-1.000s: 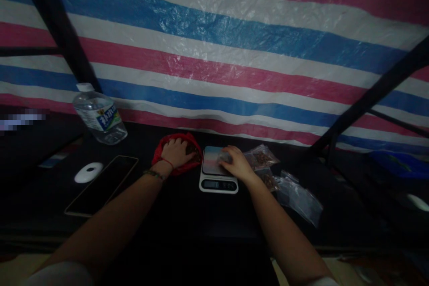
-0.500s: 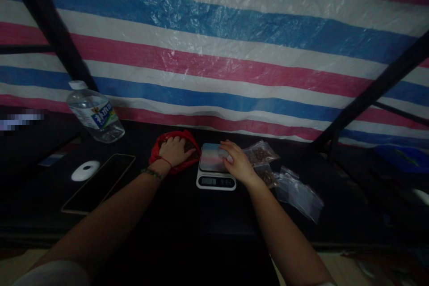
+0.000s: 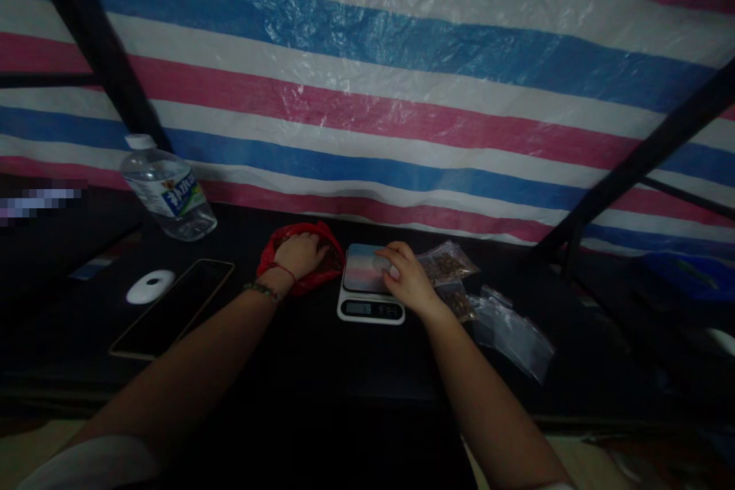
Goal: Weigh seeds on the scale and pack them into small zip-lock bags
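Note:
My left hand point(image 3: 299, 254) reaches into an open red plastic bag point(image 3: 269, 250) with small dark brown pieces in it. Its fingers curl down among the pieces, and the fingertips are hidden. A white digital scale point(image 3: 361, 277) with a shiny square plate and a front display stands to the right of the bag. Above the plate's right side, my right hand point(image 3: 406, 274) has thumb and fingers closed around a small, pale, round, translucent thing point(image 3: 380, 264), too dim to name. Close behind that hand lie clear zip bags point(image 3: 451, 263) filled with brown bits.
Unfilled clear zip bags point(image 3: 517, 337) lie further right on the black table point(image 3: 321, 390). At left are a phone point(image 3: 175, 310), a white oval device point(image 3: 150, 287) and a clear plastic bottle point(image 3: 172, 195). Striped sheeting point(image 3: 367, 122) hangs behind, between dark slanted posts.
My left hand's fingers have drawn together and sunk deeper into the red bag. My right hand stays above the scale with its fingers slightly shifted. The view has moved a little.

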